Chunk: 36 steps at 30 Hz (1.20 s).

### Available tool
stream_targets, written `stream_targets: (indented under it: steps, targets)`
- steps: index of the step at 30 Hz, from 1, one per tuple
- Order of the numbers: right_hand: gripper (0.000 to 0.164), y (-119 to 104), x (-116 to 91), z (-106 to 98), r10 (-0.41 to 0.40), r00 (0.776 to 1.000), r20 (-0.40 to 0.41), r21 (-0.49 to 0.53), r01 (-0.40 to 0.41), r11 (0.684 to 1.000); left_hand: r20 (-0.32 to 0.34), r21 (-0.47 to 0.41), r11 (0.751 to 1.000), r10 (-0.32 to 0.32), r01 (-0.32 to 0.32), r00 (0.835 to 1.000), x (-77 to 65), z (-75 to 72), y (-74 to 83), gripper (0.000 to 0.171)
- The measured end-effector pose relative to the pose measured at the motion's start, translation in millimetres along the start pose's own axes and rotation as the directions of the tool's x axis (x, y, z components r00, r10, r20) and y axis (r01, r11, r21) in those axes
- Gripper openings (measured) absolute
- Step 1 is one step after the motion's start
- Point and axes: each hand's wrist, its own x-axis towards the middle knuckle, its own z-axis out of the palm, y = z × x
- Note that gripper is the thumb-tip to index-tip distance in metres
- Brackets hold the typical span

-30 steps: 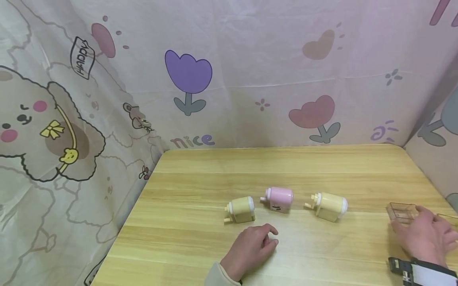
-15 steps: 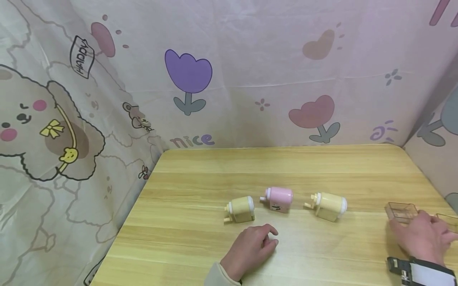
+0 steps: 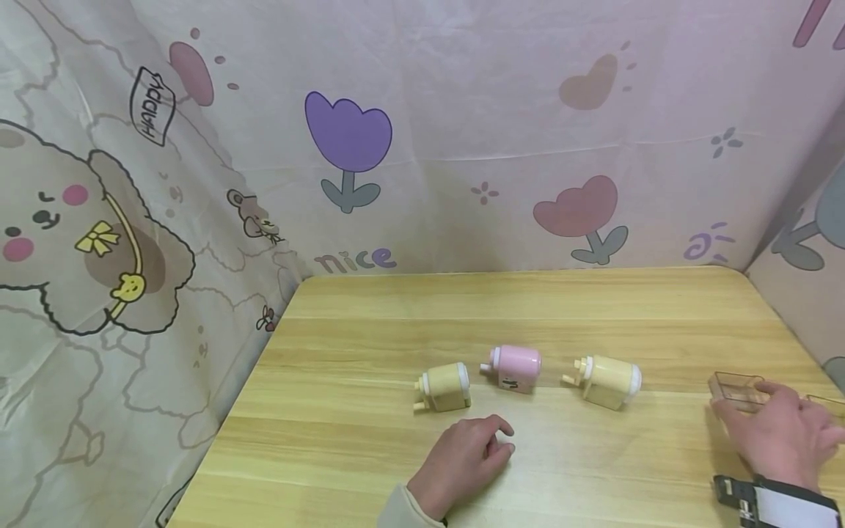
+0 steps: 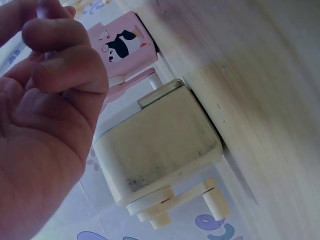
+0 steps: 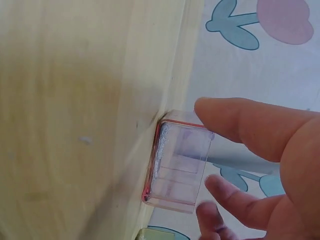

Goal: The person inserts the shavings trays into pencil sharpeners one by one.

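Three crank pencil sharpeners stand on the table: a yellow sharpener (image 3: 445, 387) (image 4: 160, 145), a pink sharpener (image 3: 518, 367) with a penguin picture, and another yellow sharpener (image 3: 610, 381). My left hand (image 3: 462, 458) (image 4: 50, 110) rests near the first two, fingers loosely curled and holding nothing. At the far right, my right hand (image 3: 782, 440) holds a clear pinkish shavings drawer (image 3: 736, 392) (image 5: 180, 162) low at the table. In the right wrist view the thumb (image 5: 225, 117) lies at one end of it and the fingertips (image 5: 215, 185) near the other. Grey residue lines its inside.
A second clear drawer (image 3: 828, 407), yellowish in the right wrist view, lies right of my right hand and is partly covered by it. Printed curtains (image 3: 462, 147) hang behind the wooden table (image 3: 515, 308) and at both sides.
The right hand and the clear pinkish drawer have shifted slightly left together. My left hand and the three sharpeners stay where they were.
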Motion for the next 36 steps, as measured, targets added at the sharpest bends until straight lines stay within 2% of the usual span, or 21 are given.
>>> stream_targets:
  steps: [4,7,15,21,28,36]
  targets:
    - [0.087,1.1,-1.1,0.9,-0.075,0.997,-0.017,-0.039,0.074,0.997,-0.001,0.000,1.000,0.002,-0.002,1.000,-0.4,-0.4,0.2,0.016]
    - [0.084,1.0,-2.1,2.3,-0.113,0.993,-0.045,-0.016,0.113,0.994,-0.001,0.001,1.000,0.002,-0.002,1.000,-0.7,-0.7,0.4,0.016]
    - [0.074,-5.5,-1.8,5.7,-0.062,0.996,-0.056,0.074,0.066,0.995,-0.002,0.011,1.000,0.008,-0.008,1.000,-1.1,-0.5,0.2,0.017]
    - [0.070,-7.8,0.3,7.6,-0.080,0.994,-0.072,0.071,0.085,0.994,-0.002,0.011,1.000,0.005,-0.005,1.000,-0.8,-1.2,0.6,0.017]
    - [0.072,-7.8,2.7,9.7,-0.043,0.997,-0.069,0.100,0.049,0.994,-0.002,0.012,1.000,0.001,-0.001,1.000,-0.5,-0.9,0.7,0.016]
    - [0.069,-6.6,1.6,9.3,-0.075,0.994,-0.075,0.105,0.083,0.991,-0.006,0.007,1.000,0.003,-0.002,1.000,-0.6,-0.8,0.8,0.016]
